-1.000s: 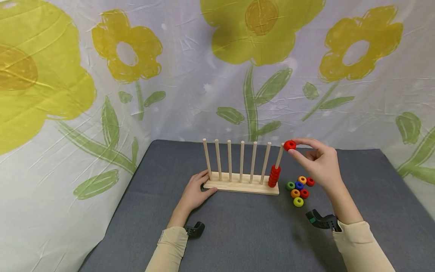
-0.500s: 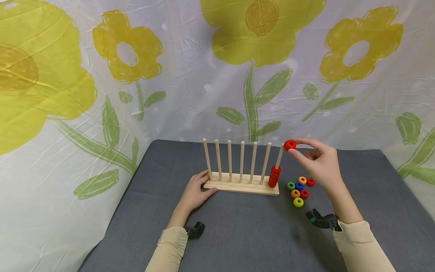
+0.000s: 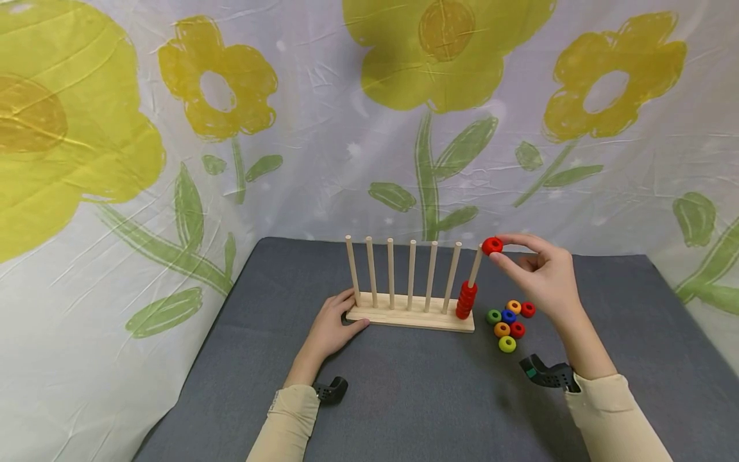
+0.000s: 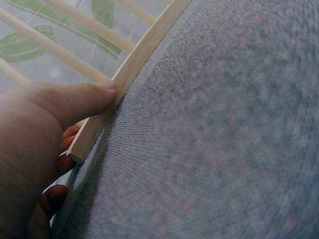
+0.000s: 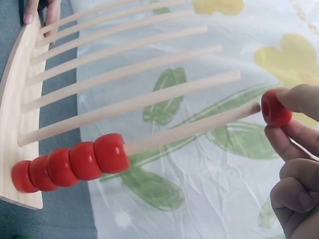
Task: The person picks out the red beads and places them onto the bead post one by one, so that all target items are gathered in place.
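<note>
A wooden rack (image 3: 412, 318) with a row of upright pegs stands on the table. Its rightmost peg (image 3: 475, 267) carries a stack of red beads (image 5: 72, 163). Between thumb and fingertips my right hand (image 3: 545, 276) pinches a red bead (image 3: 492, 246). In the right wrist view this bead (image 5: 275, 108) is right by the tip of that peg, its hole towards it; whether they touch I cannot tell. My left hand (image 3: 330, 327) grips the left end of the base, thumb (image 4: 89, 102) on the front edge and fingers behind, partly hidden.
Loose beads lie right of the rack: a green bead (image 3: 493, 316), a blue bead (image 3: 508, 315), a yellow bead (image 3: 507, 344), orange and red ones. Behind the grey tablecloth (image 3: 404, 398) hangs a flowered backdrop (image 3: 323, 160). Both wrists wear black straps.
</note>
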A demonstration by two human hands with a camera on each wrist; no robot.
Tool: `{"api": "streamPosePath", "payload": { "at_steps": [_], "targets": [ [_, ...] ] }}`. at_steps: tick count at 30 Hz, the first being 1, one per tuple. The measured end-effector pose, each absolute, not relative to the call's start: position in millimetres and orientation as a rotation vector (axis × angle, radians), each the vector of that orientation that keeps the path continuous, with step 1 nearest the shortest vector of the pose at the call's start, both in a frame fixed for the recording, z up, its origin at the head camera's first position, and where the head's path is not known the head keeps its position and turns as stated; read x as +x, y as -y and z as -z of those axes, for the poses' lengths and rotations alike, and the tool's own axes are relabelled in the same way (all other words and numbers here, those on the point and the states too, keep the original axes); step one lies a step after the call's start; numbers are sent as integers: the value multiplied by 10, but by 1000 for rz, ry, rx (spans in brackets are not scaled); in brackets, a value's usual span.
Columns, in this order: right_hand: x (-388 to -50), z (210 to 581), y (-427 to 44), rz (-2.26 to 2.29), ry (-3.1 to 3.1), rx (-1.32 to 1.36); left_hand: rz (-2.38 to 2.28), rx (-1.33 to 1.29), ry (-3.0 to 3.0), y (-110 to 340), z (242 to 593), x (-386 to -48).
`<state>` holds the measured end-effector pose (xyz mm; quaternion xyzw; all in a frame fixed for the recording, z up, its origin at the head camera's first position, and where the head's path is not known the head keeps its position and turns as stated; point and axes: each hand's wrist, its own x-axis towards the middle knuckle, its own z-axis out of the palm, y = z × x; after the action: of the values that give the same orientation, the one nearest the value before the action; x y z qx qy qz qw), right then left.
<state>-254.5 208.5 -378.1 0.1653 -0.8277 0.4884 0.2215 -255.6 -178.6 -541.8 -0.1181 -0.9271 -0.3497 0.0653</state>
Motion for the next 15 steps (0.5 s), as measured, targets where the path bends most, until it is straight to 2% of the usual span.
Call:
{"api": "streamPosePath", "payload": {
  "at_steps": [15],
  "targets": [
    [-2559,3760,-2055,-1344,2281,471,1058,-350,2803,1784,5427,-2567]
  ]
}}
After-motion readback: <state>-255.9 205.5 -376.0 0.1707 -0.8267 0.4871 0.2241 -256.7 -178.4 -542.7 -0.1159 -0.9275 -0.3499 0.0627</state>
